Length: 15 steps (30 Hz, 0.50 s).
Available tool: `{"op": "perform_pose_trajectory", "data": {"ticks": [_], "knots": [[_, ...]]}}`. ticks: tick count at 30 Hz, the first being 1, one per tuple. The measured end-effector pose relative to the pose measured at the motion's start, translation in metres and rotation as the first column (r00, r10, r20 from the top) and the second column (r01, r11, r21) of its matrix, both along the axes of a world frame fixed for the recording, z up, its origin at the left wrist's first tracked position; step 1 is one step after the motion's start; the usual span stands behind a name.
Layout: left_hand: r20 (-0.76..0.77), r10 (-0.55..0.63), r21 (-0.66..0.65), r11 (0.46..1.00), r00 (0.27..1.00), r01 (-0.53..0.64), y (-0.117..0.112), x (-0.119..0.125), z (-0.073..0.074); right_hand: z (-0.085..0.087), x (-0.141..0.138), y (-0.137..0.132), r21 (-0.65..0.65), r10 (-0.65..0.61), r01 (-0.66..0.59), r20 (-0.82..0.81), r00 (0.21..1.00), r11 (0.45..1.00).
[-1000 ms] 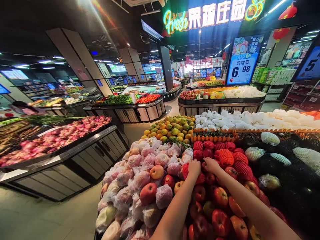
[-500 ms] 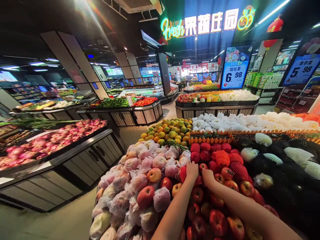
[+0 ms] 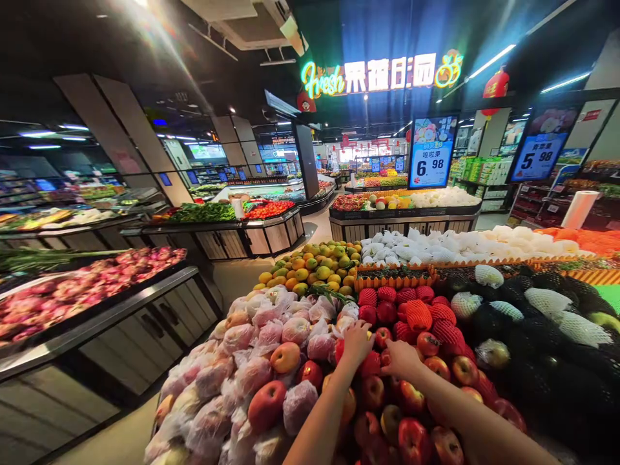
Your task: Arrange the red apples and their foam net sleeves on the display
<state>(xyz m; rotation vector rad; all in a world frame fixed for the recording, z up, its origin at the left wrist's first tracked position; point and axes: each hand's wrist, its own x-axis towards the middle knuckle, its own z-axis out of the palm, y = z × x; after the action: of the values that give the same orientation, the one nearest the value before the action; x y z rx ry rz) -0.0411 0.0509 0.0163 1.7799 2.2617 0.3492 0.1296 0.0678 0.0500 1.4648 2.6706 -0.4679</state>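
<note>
Palms down, left hand (image 3: 357, 340) beside right hand (image 3: 400, 359), on apples (image 3: 464, 370)

Two hands are in view, the left hand (image 3: 357, 337) and the right hand (image 3: 398, 359), on red apples (image 3: 411, 439) too many to count. Left of the hands lie bagged apples (image 3: 271, 336), likewise past counting. Beyond the hands hang two blue price boards (image 3: 431, 152) (image 3: 540, 147) and one neon sign (image 3: 382, 74), and two white bag rolls (image 3: 237, 207) (image 3: 580, 208) stand, one far left, one far right.
</note>
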Motion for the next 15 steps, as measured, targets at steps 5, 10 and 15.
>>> {"op": "perform_pose_trajectory", "data": {"ticks": [5,10,15], "knots": [[-0.003,0.053,-0.295,0.954,0.999,-0.052,-0.044,-0.014,0.01,0.051,0.062,-0.074,-0.185,-0.015,-0.058,-0.373,0.928,0.981],[-0.035,0.072,-0.331,0.94,0.997,-0.079,-0.062,-0.01,-0.012,0.027,0.125,-0.111,-0.354,-0.149,-0.054,-0.521,0.841,0.934],[-0.022,0.117,-0.164,0.979,0.993,-0.119,-0.071,-0.017,-0.01,0.004,0.161,-0.124,-0.435,-0.292,0.06,-0.491,0.821,0.899]]}}
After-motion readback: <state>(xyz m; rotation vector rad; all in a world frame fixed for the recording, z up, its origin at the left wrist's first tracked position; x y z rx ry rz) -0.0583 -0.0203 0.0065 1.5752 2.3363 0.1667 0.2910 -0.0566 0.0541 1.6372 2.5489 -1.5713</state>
